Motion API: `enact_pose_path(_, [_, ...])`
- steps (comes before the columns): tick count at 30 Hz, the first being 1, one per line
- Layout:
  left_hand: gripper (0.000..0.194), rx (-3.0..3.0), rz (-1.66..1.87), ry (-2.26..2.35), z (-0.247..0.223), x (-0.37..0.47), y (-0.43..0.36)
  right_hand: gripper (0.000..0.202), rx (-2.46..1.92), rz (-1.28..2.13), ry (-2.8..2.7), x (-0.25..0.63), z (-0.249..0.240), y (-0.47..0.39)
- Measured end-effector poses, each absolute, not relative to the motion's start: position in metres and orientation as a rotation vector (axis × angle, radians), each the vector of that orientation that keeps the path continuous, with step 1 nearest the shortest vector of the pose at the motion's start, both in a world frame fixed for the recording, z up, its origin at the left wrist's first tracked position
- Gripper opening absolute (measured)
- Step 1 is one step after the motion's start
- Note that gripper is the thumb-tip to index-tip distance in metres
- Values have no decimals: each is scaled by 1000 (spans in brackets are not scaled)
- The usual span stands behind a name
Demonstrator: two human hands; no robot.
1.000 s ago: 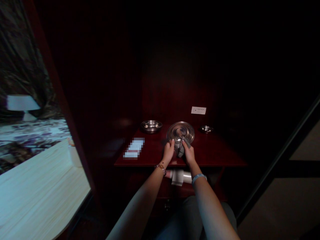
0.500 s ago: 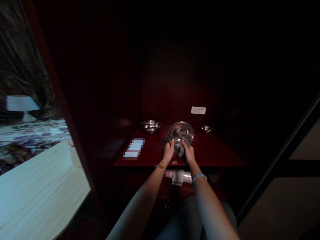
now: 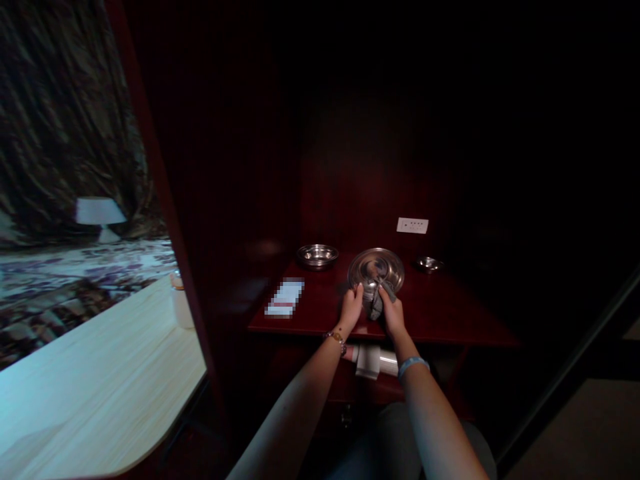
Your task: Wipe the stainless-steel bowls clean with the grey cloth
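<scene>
A shiny metal bowl (image 3: pixel 376 262), wide-rimmed and tilted towards me, is held up over the dark red desk (image 3: pixel 450 313). My left hand (image 3: pixel 352 308) grips its near left edge, thumb on the rim. A grey cloth (image 3: pixel 375 305) is bunched against the near right part of the bowl. My right hand (image 3: pixel 393 312) is closed on that cloth, with the thumb pressing on top. The fingers under the bowl are hidden.
Stacked metal bowls (image 3: pixel 317 257) stand at the back left, a small metal bowl (image 3: pixel 429 265) at the back right. A blurred pale rectangle (image 3: pixel 285 298) lies left. Below is a shelf with a white roll-like item (image 3: pixel 369 361). A pale wooden table (image 3: pixel 110 373) is far left.
The whole view has shifted, so the desk and hands appear further right. Both hands keep their hold on the bowl and cloth, with hardly any change between them.
</scene>
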State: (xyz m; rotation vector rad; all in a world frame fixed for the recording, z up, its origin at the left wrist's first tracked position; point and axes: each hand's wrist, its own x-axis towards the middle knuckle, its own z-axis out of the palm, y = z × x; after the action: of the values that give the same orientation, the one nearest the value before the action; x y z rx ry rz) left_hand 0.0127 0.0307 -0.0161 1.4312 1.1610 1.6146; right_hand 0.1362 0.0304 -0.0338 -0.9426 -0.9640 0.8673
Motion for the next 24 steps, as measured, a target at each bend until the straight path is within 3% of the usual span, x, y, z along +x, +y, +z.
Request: enact_pose_path(24, [37, 1592, 1457, 1032, -14, 7, 33, 51, -874, 900, -908, 128, -28, 30])
